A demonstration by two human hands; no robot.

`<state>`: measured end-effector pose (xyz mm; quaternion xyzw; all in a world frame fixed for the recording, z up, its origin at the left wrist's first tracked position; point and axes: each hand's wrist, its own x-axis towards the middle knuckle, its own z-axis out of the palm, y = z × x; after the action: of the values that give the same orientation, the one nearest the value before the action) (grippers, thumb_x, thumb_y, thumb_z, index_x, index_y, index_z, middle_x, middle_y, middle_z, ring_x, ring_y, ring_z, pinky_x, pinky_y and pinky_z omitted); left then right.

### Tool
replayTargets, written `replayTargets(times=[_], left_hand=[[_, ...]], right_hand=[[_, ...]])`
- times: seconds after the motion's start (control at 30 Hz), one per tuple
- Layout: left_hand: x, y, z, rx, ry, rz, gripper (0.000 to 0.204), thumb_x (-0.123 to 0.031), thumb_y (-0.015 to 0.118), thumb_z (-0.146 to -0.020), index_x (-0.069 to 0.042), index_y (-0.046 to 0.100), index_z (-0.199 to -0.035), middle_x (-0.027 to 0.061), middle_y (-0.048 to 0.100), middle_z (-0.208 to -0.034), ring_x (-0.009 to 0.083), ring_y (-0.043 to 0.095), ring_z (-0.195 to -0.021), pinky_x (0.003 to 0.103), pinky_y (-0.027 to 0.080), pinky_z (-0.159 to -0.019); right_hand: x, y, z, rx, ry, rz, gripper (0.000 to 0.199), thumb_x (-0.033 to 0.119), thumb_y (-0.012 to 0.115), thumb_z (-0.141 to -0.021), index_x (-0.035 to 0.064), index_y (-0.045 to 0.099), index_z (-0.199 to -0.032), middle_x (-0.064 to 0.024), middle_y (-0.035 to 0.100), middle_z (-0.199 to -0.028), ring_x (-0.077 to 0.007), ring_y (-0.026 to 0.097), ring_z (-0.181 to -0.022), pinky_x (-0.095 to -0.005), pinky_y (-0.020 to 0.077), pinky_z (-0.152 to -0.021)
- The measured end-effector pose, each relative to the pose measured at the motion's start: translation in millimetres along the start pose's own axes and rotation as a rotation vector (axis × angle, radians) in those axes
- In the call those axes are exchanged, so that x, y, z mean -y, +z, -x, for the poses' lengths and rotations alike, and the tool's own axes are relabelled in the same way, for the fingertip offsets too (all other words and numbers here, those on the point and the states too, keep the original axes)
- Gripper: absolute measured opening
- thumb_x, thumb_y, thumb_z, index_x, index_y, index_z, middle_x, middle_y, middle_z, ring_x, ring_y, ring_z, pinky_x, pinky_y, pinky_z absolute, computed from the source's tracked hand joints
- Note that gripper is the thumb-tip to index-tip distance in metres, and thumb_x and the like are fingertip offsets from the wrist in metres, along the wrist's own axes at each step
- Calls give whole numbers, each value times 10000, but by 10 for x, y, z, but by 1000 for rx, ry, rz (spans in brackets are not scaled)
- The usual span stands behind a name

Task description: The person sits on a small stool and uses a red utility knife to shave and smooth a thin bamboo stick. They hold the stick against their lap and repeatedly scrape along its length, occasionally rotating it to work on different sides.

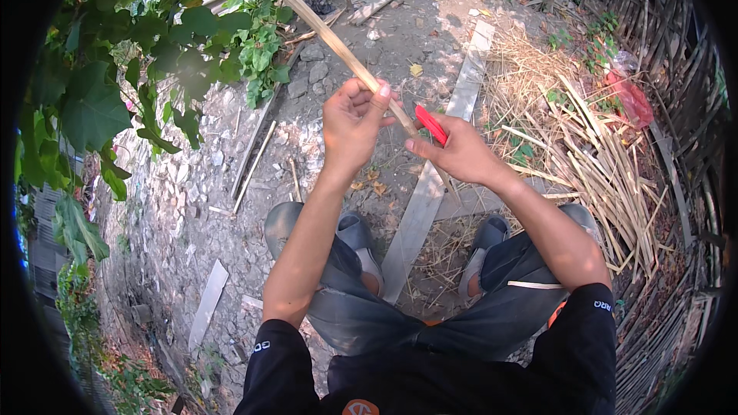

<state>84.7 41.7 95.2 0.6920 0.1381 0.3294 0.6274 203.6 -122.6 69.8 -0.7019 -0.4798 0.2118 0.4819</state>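
A long pale wooden strip, perhaps split bamboo (323, 31), slants from the top left of the head view down between my hands. My left hand (355, 119) is closed on it, thumb along its upper face. Lower down, my right hand (460, 152) grips a narrow red tool (432, 124), whose working end I cannot make out. The right thumb rests against the strip beside it. Below this hand the strip's darker lower end points toward the ground between my knees.
A grey plank (419, 219) lies between my feet. Many split strips (607, 177) and straw-like shavings (519, 69) are piled at the right, near a red plastic bag (632, 100) and a stick fence (696, 46). Leafy branches (96, 119) hang at the left over stony ground.
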Motion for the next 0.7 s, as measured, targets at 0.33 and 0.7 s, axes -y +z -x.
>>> replayTargets(times=[0.33, 0.7], left_hand=[[-92, -29, 159, -91, 39, 39, 304, -287, 638, -1067, 3, 665, -1153, 142, 742, -1045, 229, 755, -979, 333, 649, -786], [-263, -620, -45, -229, 234, -44, 323, -309, 650, -1061, -7, 694, -1169, 113, 746, -1051, 210, 753, -959, 323, 625, -809]], right_hand=[[48, 46, 15, 59, -20, 71, 382, 347, 697, -1010, -12, 682, -1140, -120, 665, -783, -203, 616, -719, -399, 489, -693], [-54, -4, 41, 140, -81, 220, 434, 405, 669, -1017, -14, 685, -1128, -200, 673, -763, -358, 663, -711, -450, 498, -702]])
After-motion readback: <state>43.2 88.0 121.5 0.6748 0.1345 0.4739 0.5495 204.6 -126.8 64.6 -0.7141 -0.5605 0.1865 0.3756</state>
